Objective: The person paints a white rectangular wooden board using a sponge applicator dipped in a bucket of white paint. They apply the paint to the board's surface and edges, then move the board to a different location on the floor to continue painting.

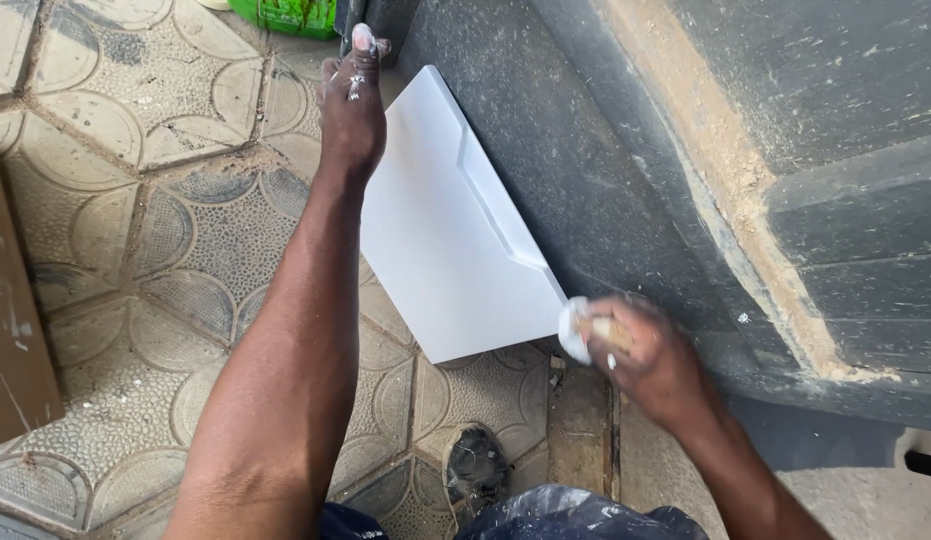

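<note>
Here, left hand [351,110] atop white panel [440,240]

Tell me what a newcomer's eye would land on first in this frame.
The bright white panel in the centre stands out, leaning against a dark grey slab. The left hand steadies its far edge, while the right hand presses a small white pad at its near corner. Patterned floor tiles fill the left.
</note>
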